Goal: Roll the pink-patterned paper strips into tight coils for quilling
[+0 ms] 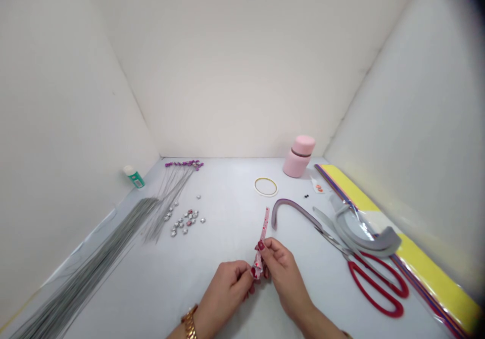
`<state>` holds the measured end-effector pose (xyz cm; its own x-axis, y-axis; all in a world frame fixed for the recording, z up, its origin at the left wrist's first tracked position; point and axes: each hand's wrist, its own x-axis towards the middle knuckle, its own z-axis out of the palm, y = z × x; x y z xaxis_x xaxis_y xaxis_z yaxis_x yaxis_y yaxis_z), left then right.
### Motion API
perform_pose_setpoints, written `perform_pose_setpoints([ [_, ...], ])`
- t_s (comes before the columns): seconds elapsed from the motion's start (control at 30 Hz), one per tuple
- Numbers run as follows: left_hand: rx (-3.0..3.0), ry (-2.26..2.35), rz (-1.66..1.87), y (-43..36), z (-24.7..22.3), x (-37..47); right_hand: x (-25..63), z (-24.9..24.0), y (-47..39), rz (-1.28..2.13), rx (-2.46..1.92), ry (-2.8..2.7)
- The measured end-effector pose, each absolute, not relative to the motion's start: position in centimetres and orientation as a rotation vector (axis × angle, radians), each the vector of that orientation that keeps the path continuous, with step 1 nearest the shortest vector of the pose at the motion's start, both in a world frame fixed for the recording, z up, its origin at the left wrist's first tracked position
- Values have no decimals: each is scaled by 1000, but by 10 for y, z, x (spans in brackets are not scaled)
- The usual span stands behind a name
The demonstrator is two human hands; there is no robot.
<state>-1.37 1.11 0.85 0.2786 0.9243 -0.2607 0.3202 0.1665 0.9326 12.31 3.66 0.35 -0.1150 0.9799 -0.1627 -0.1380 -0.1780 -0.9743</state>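
Observation:
A pink paper strip [265,224] with small red marks runs up from between my fingers, its upper end free above the table. My left hand [231,284] pinches the folded lower end of the strip between thumb and forefinger. Just to the right, my right hand [282,273] grips the strip higher up, the thumb pressed on it. The fold itself is partly hidden behind my fingertips. To the left lies a loose group of small silver paper stars [185,219], with a few pink ones among them.
Red-handled scissors [375,283] and curled grey strips [299,207] lie right, beside yellow-topped packed sheets [428,268]. Farther back are a tape ring [265,179], a pink flask [297,164] and a small white tube [317,185]. Wires [98,253], purple-tipped stems [185,163] and a green-white bottle [135,177] are left.

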Motion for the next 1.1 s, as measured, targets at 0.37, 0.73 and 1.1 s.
perform_pose_setpoints([
  [0.37,1738,1335,804,8,18,-13,120,5,37,1552,-1191,-1034],
  [0.73,1687,1244,789,8,25,-11,121,7,35,1701,-1177,-1144],
  [1.1,1929,1420,745,7,19,-14,122,7,37,1490,-1198,-1096],
])
